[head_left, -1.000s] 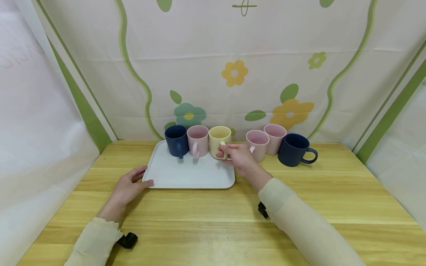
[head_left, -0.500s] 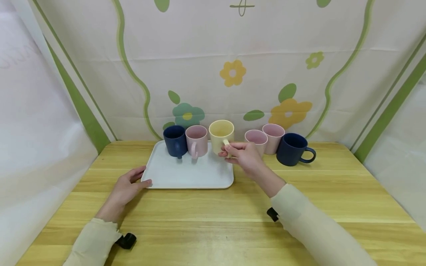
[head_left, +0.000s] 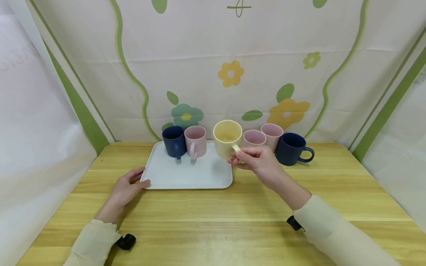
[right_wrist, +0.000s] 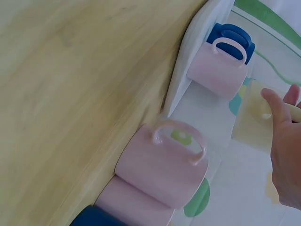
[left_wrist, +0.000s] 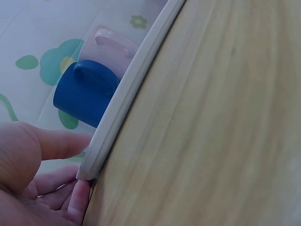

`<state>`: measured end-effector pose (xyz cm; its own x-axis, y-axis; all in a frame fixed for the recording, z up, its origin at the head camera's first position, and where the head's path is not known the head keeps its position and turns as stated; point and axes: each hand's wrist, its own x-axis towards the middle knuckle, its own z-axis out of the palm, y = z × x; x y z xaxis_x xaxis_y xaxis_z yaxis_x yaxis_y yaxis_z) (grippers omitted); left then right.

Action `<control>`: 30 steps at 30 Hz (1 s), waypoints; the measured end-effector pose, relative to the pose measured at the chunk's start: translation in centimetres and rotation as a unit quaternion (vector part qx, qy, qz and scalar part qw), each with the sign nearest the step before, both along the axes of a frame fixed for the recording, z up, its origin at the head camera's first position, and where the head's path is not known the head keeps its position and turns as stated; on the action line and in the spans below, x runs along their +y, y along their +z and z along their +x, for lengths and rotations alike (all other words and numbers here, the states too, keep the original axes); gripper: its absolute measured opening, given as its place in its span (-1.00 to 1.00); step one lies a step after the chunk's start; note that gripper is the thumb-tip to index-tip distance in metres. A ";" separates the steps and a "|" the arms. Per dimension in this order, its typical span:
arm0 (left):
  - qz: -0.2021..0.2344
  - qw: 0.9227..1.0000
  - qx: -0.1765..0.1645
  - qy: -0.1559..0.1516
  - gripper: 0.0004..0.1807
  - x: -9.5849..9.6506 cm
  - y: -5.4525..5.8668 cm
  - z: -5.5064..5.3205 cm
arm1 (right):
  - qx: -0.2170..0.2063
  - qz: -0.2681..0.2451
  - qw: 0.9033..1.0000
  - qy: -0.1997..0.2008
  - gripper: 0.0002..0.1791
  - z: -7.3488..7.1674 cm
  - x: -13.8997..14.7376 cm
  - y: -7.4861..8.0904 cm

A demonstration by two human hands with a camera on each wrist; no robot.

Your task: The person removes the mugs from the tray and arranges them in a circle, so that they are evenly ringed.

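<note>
My right hand (head_left: 261, 164) pinches the handle of a pale yellow mug (head_left: 222, 147), held upright above the right end of a white tray (head_left: 186, 175). In the right wrist view this yellow mug (right_wrist: 251, 120) is well apart from the tray. My left hand (head_left: 123, 190) grips the tray's left front corner, thumb at the rim and fingers at the side, as the left wrist view also shows. At the back of the tray stand a navy mug (head_left: 173, 142) and a pink mug (head_left: 195, 142), side by side, handles facing the front.
Right of the tray, on the wooden table (head_left: 213, 221), stand a pink mug (head_left: 254, 138), a second pink mug (head_left: 273, 136) behind it, and a navy mug (head_left: 290, 151) with its handle to the right. A flower-printed curtain (head_left: 199, 81) hangs right behind the table.
My right hand has lifted the yellow mug off the tray's back right and brought it up, rightward and nearer. My left hand stays at the tray corner; the other mugs have not moved.
</note>
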<state>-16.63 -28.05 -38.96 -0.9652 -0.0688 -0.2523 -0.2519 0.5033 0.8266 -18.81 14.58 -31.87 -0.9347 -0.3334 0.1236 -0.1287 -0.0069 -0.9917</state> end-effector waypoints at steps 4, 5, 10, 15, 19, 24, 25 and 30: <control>0.001 1.000 0.000 0.001 -0.20 -0.1 0.0 0.0 | 0.001 0.000 1.000 -0.004 -0.69 0.9 1.4 0.0; 0.002 1.000 0.000 0.001 -0.21 -0.1 0.0 0.1 | 0.002 0.001 1.000 -0.004 -0.67 1.1 1.8 0.1; -0.002 1.000 0.001 -0.001 -0.22 -0.2 -0.1 0.2 | 0.005 0.002 1.000 -0.007 -0.58 2.1 4.0 0.1; -0.002 1.000 0.004 -0.001 -0.21 -0.2 -0.2 0.2 | 0.015 -0.018 1.000 -0.004 -0.63 2.7 6.3 -0.1; 0.004 1.000 0.007 -0.001 -0.19 -0.1 -0.2 0.3 | 0.026 -0.048 0.998 0.017 -0.73 3.0 8.1 -0.5; 0.005 1.000 0.001 0.001 -0.17 -0.1 -0.2 0.1 | 0.035 -0.066 0.996 0.038 -0.73 3.3 10.6 -0.8; 0.006 1.000 0.001 0.002 -0.17 -0.1 -0.2 0.1 | 0.034 -0.066 0.996 0.040 -0.72 3.4 11.1 -0.8; 0.008 1.000 0.001 0.004 -0.16 -0.1 -0.1 0.0 | 0.014 -0.055 0.997 0.053 -0.69 3.7 13.6 -1.3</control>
